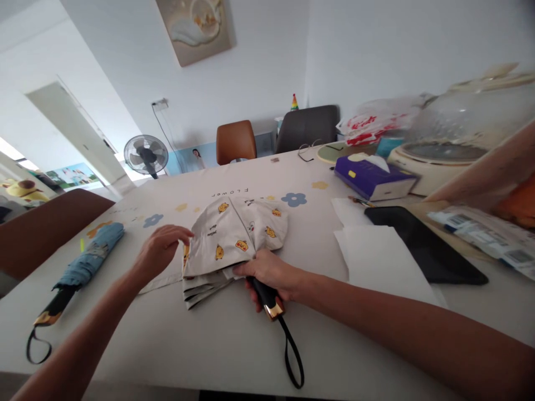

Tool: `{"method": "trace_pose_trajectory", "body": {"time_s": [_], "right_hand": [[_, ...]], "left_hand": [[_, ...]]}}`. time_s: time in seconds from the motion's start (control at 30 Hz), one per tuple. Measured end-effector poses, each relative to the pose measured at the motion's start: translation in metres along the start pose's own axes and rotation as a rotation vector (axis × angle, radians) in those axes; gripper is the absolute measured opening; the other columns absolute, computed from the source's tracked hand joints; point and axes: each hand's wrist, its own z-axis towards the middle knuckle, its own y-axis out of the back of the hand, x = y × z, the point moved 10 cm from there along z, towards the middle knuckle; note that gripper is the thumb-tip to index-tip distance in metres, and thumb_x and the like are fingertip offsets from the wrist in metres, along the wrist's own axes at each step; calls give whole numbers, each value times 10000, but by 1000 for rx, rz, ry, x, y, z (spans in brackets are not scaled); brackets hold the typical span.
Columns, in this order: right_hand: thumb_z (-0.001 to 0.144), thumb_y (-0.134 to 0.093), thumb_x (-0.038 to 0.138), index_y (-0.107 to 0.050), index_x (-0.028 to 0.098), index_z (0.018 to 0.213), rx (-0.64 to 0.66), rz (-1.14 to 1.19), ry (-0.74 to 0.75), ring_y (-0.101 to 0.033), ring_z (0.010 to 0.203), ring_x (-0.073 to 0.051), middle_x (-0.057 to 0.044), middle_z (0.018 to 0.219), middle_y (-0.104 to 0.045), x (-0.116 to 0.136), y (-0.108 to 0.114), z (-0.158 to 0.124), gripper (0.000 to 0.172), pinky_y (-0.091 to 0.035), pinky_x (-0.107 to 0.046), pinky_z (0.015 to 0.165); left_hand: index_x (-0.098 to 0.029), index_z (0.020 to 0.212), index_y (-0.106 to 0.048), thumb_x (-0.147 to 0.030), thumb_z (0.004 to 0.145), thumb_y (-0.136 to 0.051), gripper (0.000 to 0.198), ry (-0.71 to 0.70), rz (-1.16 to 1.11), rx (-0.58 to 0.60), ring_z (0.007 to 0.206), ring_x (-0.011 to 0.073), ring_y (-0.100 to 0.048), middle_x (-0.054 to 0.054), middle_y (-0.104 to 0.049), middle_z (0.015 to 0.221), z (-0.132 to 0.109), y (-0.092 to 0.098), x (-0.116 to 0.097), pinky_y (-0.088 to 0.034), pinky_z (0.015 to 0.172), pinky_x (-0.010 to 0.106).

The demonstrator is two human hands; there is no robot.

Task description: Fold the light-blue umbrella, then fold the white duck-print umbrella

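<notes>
A folded umbrella [225, 234] with a cream canopy printed with yellow ducks lies loosely gathered on the table. My right hand [271, 273] is closed around the top of its black handle, just below the canopy. From the handle's gold end hangs a black wrist strap [295, 356]. At the canopy's left edge is my left hand [163, 250], fingers stretched out and their tips at the fabric; its thumb is hidden. Left of that hand lies a second umbrella [90, 256], blue and rolled up, its black handle pointing toward me.
White paper sheets [380, 262] and a black tablet [422, 242] lie on the right of the table [167, 340]. Behind them stand a purple tissue box [371, 178] and a large clear-lidded container [463, 128]. Glasses [309, 150] rest at the far edge, near two chairs.
</notes>
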Motion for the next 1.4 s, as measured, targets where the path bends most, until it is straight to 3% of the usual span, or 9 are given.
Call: {"method": "trace_pose_trajectory", "body": {"time_s": [0.07, 0.17, 0.27, 0.4, 0.63, 0.83, 1.13, 1.3, 1.4], "right_hand": [[778, -558, 176, -440, 157, 750, -11, -16, 10, -481, 318, -96, 60, 458, -466, 0, 1, 1, 122, -484, -243, 337], [764, -542, 162, -458, 154, 766, -19, -42, 31, -487, 309, -105, 50, 449, -481, 2, 2, 1, 84, -462, -229, 325], [738, -517, 155, -465, 154, 709, -25, -93, 66, -504, 314, -134, 27, 435, -488, 5, 2, -1, 60, -427, -229, 288], [708, -536, 174, -474, 170, 688, -49, -149, 116, -493, 299, -145, 25, 438, -490, 11, 5, -2, 65, -389, -234, 259], [669, -563, 191, -485, 166, 637, -24, -211, 119, -485, 312, -122, 24, 454, -501, 10, 5, 0, 88, -384, -221, 278], [613, -521, 130, -442, 163, 578, -42, -348, 10, -484, 314, -129, 2, 389, -500, 9, 9, -6, 92, -381, -214, 290], [630, -588, 147, -468, 153, 747, -27, -237, 111, -492, 363, -104, 8, 528, -546, 29, -9, -31, 168, -412, -209, 316], [712, -606, 186, -507, 125, 836, 201, 48, 147, -591, 545, -119, -47, 704, -612, 36, -37, -45, 169, -517, -255, 522], [809, -530, 355, -529, 100, 882, 310, 162, 111, -630, 660, -158, -106, 799, -632, 34, -45, -44, 266, -511, -258, 563]], "left_hand": [[-266, 799, -610, -168, 782, -420, 214, -82, -27, -67, 1005, 183, -576, 12, -658, 985, 8, 10, -33, -430, 928, 409], [-278, 1215, -478, -264, 774, -526, 445, -244, -28, 222, 1225, 195, -419, 38, -524, 1270, 15, -21, -92, -322, 1038, 416], [-285, 1358, -295, -295, 759, -548, 650, -344, 87, 400, 1307, 220, -299, 51, -399, 1386, 11, -56, -128, -152, 1095, 476], [-262, 1367, -269, -150, 725, -498, 691, -400, 182, 488, 1323, 202, -267, 59, -388, 1393, 4, -80, -138, -112, 1098, 462], [-272, 1338, -292, -114, 707, -521, 690, -415, 262, 531, 1303, 190, -298, 25, -372, 1407, 8, -77, -126, -189, 1066, 417], [-206, 1141, -467, -139, 827, -456, 321, -502, 373, 350, 1224, 193, -396, 65, -528, 1249, 18, -81, -131, -71, 1072, 484], [-186, 1064, -520, -162, 857, -429, 228, -638, 391, 118, 979, 179, -516, 57, -601, 1073, 13, -65, -118, -321, 957, 399], [-168, 1065, -511, -182, 833, -475, 236, -649, 323, -127, 980, 210, -512, 86, -618, 1058, -4, -45, -102, -389, 869, 392], [-172, 1061, -514, -188, 835, -464, 232, -646, 307, -221, 984, 214, -508, 92, -627, 1030, -13, -36, -99, -400, 874, 401]]}}
